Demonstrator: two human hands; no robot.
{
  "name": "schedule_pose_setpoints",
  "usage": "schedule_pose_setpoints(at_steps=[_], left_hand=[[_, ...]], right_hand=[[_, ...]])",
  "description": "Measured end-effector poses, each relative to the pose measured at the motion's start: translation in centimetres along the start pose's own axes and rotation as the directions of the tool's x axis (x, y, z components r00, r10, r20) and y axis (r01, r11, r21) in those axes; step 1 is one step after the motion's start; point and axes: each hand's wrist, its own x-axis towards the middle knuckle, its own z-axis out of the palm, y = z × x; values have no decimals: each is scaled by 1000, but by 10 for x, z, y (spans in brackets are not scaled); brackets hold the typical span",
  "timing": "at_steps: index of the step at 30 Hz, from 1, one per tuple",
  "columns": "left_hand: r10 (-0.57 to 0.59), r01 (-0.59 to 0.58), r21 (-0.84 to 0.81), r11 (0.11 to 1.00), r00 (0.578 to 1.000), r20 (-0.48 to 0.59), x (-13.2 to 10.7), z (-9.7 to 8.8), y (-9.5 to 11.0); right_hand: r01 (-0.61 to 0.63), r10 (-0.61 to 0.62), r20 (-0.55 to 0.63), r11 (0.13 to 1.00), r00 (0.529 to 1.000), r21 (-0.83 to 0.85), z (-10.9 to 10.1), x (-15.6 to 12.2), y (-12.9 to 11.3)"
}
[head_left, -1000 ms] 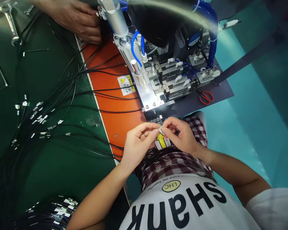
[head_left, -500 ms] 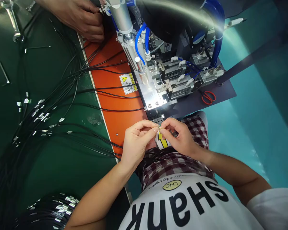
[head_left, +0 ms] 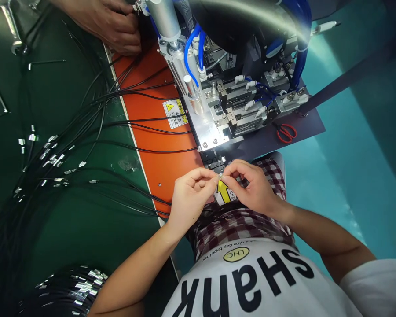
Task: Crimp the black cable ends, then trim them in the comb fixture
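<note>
My left hand [head_left: 188, 198] and my right hand [head_left: 251, 187] meet fingertip to fingertip just in front of the machine [head_left: 218, 105]. Both are closed in a pinch on a tiny metal piece [head_left: 220, 176] between them; what it is I cannot make out. Under my hands lies a white label with a yellow arrow [head_left: 225, 193]. The machine's small black fixture [head_left: 214, 165] sits just beyond my fingers.
Several black cables with metal ends [head_left: 53, 158] fan over the green bench [head_left: 69, 220] and the orange plate [head_left: 158, 145]. Another person's hand [head_left: 112, 24] works at the far top. Red scissors [head_left: 286, 132] lie right of the machine. A cable bundle [head_left: 75, 286] lies at the lower left.
My hands have stayed pinched together, shifting slightly nearer the machine's black fixture. The other person's hand has barely moved.
</note>
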Motion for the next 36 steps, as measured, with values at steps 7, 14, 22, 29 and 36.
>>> schedule_pose_setpoints(at_steps=[7, 14, 22, 29, 36], left_hand=[[-60, 64, -84, 994, 997, 40, 3, -2, -2], [-35, 37, -73, 997, 999, 24, 4, -3, -3], [-40, 43, -66, 997, 998, 38, 4, -3, -4], [-44, 46, -45, 998, 998, 49, 3, -3, -2], [-76, 78, -41, 996, 996, 52, 3, -2, -1]], right_hand=[[-87, 87, 11, 993, 996, 82, 1, -1, 8], [-25, 28, -21, 995, 999, 101, -3, -4, 3], [-46, 59, -101, 991, 993, 128, 4, -2, -1], [-63, 76, -97, 990, 992, 127, 5, 0, 4], [-112, 125, -70, 979, 990, 173, 5, 1, 7]])
